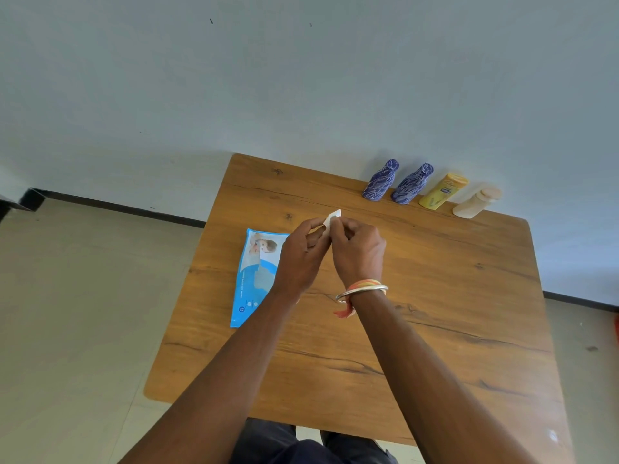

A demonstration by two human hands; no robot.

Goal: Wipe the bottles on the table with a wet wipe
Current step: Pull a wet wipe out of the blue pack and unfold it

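Your view looks down on a wooden table (435,313). Your left hand (301,256) and right hand (360,252) meet above its middle, fingertips together. Both pinch a small folded white wipe (333,217), and one corner of it sticks up between them. The wipe is in the air, off the tabletop.

A blue pack (256,272) lies flat just left of your hands, its right edge hidden behind your left hand. Four bottles stand in a close row along the far edge by the wall, well apart from your hands. From left to right they are the first blue bottle (380,180), the second blue bottle (412,184), the yellow bottle (442,191) and the cream bottle (475,204). No bottle is in hand, so the wiping itself seems not yet begun.

The risks from here:
- **Tearing or dropping the wipe:** It is folded small. If you pull its layers apart sharply, the thin wet sheet may tear, or slip from one pinch and drop.
- **Knocking the bottles over:** They stand side by side and look tall and narrow. Reaching for one could nudge its neighbour and topple several, and a fallen bottle might roll off the edge.
- **Catching the bangle:** The bangle (363,291) on your right wrist could catch a bottle as you reach.
- **Losing your grip:** A bottle made damp by wiping may slide in your hand.
- **Drying out the pack:** You cannot tell whether the flap is sealed. If it is open, the remaining wipes may dry out.
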